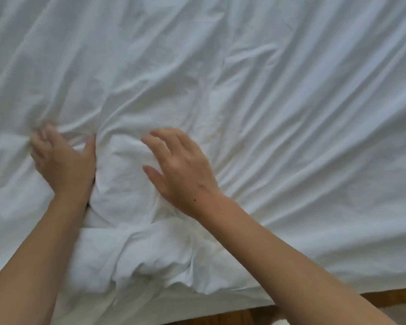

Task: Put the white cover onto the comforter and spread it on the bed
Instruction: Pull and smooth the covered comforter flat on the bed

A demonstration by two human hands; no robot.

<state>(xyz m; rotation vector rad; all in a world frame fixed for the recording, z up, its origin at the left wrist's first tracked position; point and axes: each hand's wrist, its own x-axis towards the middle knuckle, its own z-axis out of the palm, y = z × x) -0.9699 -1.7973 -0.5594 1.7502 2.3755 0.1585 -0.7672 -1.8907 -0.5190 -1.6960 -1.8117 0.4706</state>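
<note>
White cotton: the white cover (267, 90) fills nearly the whole view, thin, matte and soft, creased in long folds that fan out from a bunched mound (124, 165) at the near edge.
Landmark: that mound; every place below is told from it.
Left hand (61, 160): just left of the mound, thumb against its side, fingers curled into the cloth and gripping a fold; the fingertips are blurred.
Right hand (181, 170): just right of the mound, fingers spread and only slightly bent, released, holding nothing; whether the palm touches the cloth I cannot tell.
Comforter: not seen directly; the padded swell below the mound, toward the person, suggests it lies inside the cover.
Progress: the cover seems already on and lies over the bed; what is left, by my judgement, is smoothing the mound and pulling out the wrinkles.
Floor (220, 319): brown wood, a strip below the mound past the hanging edge.
</note>
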